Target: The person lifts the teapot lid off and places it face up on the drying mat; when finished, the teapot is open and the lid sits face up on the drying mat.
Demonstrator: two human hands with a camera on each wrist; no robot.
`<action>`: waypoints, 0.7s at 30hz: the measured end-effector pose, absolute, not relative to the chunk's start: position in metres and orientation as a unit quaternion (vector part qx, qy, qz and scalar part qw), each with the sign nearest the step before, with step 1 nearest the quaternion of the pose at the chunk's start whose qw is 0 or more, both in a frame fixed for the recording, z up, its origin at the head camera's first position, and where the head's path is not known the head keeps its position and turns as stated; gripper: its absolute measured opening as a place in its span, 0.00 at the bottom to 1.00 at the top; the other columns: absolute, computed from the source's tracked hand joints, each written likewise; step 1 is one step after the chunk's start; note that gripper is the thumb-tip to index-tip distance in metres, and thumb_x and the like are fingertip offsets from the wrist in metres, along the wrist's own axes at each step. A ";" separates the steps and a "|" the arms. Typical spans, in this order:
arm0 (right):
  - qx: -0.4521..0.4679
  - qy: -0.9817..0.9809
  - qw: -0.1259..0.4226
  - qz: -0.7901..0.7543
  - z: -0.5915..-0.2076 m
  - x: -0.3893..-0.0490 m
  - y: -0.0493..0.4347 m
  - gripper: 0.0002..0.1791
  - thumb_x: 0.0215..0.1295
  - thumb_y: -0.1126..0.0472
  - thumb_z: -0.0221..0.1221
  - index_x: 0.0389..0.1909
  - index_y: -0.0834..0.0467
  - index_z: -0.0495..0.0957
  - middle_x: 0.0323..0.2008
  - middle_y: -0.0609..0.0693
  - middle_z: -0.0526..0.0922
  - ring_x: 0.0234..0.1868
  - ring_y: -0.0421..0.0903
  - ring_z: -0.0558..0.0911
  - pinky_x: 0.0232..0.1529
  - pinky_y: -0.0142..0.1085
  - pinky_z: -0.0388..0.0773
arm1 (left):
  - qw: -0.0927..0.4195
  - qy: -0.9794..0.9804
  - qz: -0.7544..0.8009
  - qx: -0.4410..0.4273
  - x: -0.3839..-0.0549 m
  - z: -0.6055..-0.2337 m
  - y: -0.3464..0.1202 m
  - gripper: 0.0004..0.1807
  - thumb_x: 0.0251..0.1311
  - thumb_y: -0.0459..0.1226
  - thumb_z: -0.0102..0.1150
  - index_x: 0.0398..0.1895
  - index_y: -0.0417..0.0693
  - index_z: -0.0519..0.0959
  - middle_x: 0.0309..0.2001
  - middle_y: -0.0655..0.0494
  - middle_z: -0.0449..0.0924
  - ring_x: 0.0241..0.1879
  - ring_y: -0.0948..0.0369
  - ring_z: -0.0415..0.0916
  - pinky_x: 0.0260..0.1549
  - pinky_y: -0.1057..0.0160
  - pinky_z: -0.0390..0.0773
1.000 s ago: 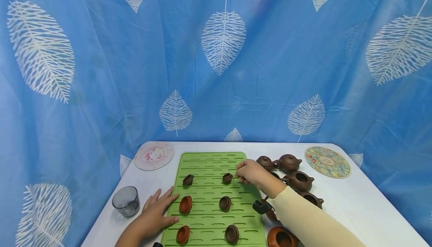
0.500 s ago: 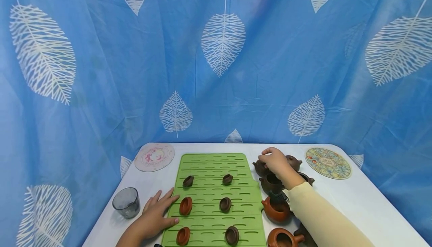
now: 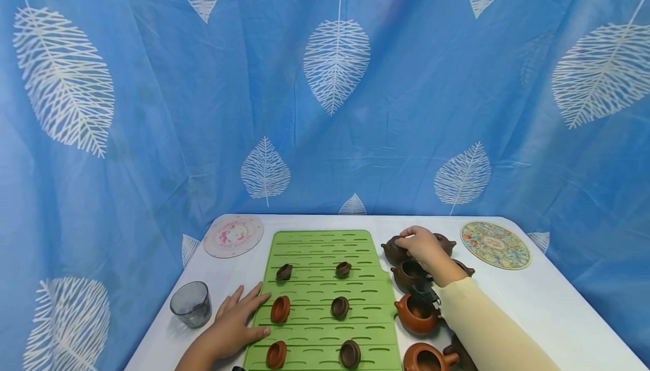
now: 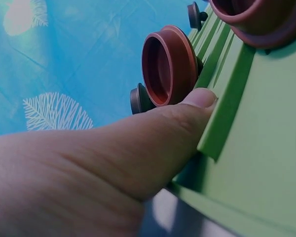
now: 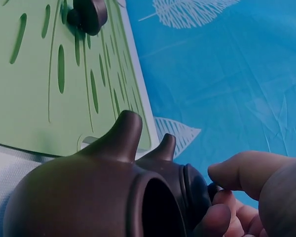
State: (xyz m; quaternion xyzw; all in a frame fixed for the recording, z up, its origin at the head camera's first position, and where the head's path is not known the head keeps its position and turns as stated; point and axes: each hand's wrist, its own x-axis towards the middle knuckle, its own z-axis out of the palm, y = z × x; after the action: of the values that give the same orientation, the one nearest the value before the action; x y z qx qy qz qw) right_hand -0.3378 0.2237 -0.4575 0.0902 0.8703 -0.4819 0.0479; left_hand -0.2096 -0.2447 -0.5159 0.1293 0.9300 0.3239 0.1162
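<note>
My right hand [image 3: 426,250] is over a dark brown teapot [image 3: 393,251] at the far end of the teapot group. In the right wrist view, thumb and fingers pinch the knob of its lid [image 5: 196,190], which sits on the pot. A lidless dark teapot [image 5: 84,197] stands nearer the right wrist camera. My left hand [image 3: 233,326] rests with fingers spread at the left edge of the green mat [image 3: 320,241]. Its thumb [image 4: 200,98] touches the mat's edge beside a reddish lid [image 4: 170,66]. Several lids lie on the mat, brown ones [image 3: 339,307] and reddish ones [image 3: 280,309].
Reddish lidless teapots [image 3: 416,316] and more brown ones [image 3: 446,243] stand right of the mat. A grey glass cup [image 3: 190,304] is left of my left hand. Round patterned mats lie at the back left [image 3: 233,237] and back right [image 3: 495,245]. A blue curtain [image 3: 406,106] hangs behind.
My right hand has moved right from beside a brown lid on the mat to the far brown teapot, then down onto its lid knob. My left hand stays in place.
</note>
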 end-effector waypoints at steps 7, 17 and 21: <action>0.090 0.871 0.056 -0.479 -0.460 -0.337 0.228 0.18 0.69 0.59 0.64 0.55 0.63 0.77 0.47 0.61 0.77 0.36 0.50 0.76 0.31 0.37 0.74 | 0.117 0.934 0.316 0.119 -0.209 -0.515 -0.244 0.44 0.56 0.55 0.76 0.76 0.57 0.72 0.84 0.50 0.54 0.82 0.31 0.35 0.74 0.25 0.34; 0.082 0.873 0.052 -0.478 -0.462 -0.336 0.228 0.15 0.71 0.60 0.63 0.52 0.63 0.78 0.43 0.58 0.78 0.33 0.48 0.76 0.30 0.37 0.73 | 0.115 0.929 0.328 0.128 -0.209 -0.516 -0.244 0.45 0.55 0.57 0.75 0.76 0.56 0.72 0.83 0.45 0.54 0.80 0.28 0.36 0.72 0.22 0.34; 0.075 0.878 0.050 -0.470 -0.463 -0.336 0.229 0.13 0.72 0.59 0.62 0.51 0.61 0.79 0.41 0.57 0.78 0.34 0.48 0.77 0.31 0.37 0.73 | 0.107 0.927 0.333 0.139 -0.209 -0.518 -0.245 0.46 0.55 0.61 0.73 0.76 0.58 0.72 0.83 0.45 0.54 0.80 0.28 0.35 0.71 0.22 0.33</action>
State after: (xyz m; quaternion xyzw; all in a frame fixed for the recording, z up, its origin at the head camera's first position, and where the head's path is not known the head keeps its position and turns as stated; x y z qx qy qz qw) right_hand -0.3365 0.2293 -0.4631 0.0754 0.8783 -0.4695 0.0500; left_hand -0.2088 -0.2450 -0.5185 0.1388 0.9267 0.3326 0.1067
